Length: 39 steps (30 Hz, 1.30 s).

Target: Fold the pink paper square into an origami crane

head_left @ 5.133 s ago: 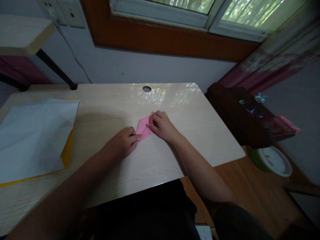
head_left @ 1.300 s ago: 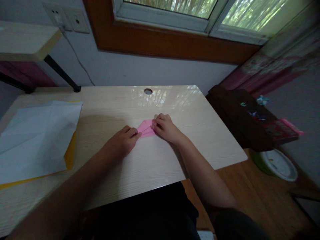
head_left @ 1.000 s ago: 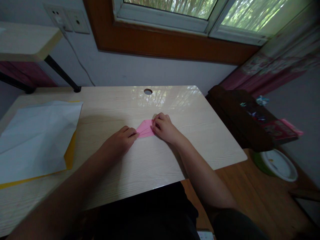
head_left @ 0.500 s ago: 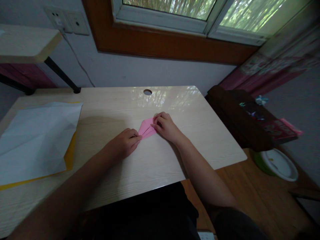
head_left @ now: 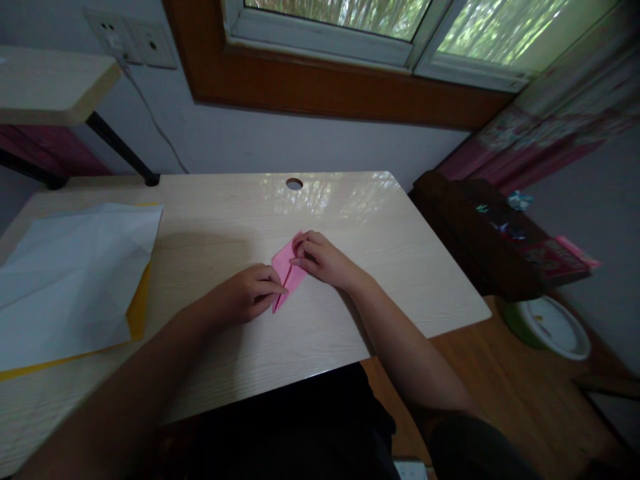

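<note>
Behind the desk's front edge (head_left: pixel 305 373), the right hand (head_left: pixel 323 259) pinches folded pink paper (head_left: pixel 281 261): light, creasable, I'd guess, best edge-held. Left hand (head_left: pixel 256 293) half-curled, grip unclear.

a pale wood-grain desktop with rounded corners (head_left: pixel 415 287) fills the middle, a small round hole (head_left: pixel 295 184) near its 12 o'clock edge. at 12 o'clock, a white-framed glass window (head_left: pixel 370 47) shows blurred greenery, and its daylight lies in streaky reflections (head_left: pixel 320 195) on the glossy top. an orange-brown wooden surround (head_left: pixel 310 87) borders it, above a plain greyish-white wall (head_left: pixel 320 143). at 10 o'clock stand a pale wooden shelf (head_left: pixel 45 80) on black struts (head_left: pixel 120 148) and two square white sockets (head_left: pixel 154 45). at 2 o'clock hangs a pink-and-cream floral curtain (head_left: pixel 537 137); at 3 o'clock, dark brown furniture (head_left: pixel 435 217); at 4 o'clock, an orange-brown wooden floor (head_left: pixel 470 380), dimly lit.
</note>
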### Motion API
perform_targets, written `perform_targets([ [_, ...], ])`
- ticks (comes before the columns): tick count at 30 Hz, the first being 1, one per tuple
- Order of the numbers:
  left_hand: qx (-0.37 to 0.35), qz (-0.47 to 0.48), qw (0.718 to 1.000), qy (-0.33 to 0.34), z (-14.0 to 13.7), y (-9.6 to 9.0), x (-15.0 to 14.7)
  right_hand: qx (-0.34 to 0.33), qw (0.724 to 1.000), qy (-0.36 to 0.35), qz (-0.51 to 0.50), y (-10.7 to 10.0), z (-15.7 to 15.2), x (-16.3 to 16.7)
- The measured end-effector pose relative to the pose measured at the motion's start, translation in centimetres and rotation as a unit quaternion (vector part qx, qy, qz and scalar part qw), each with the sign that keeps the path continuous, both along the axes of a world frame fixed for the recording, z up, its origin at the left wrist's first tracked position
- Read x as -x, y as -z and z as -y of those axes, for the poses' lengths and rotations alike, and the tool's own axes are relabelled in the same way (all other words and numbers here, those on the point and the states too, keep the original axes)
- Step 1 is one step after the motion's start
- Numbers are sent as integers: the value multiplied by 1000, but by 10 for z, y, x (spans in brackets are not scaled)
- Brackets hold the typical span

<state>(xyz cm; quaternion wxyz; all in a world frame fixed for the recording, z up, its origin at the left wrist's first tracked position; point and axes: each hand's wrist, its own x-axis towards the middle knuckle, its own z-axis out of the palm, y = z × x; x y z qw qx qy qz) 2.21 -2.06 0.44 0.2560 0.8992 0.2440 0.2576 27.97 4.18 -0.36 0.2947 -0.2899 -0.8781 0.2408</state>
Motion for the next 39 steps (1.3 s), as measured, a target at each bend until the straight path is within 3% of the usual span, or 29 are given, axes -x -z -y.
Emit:
perform_targets([
  [16, -102, -32, 994, 13, -4, 13, -2, 0, 997, 70, 16, 0, -4, -7],
  [24, -146, -58, 987, 15, 0, 23, -11, -5, 998, 61, -6, 3, -8, -14],
  [39, -161, -45, 986, -1, 2, 19, -13, -9, 997, 78, -4, 8, -10, -13],
])
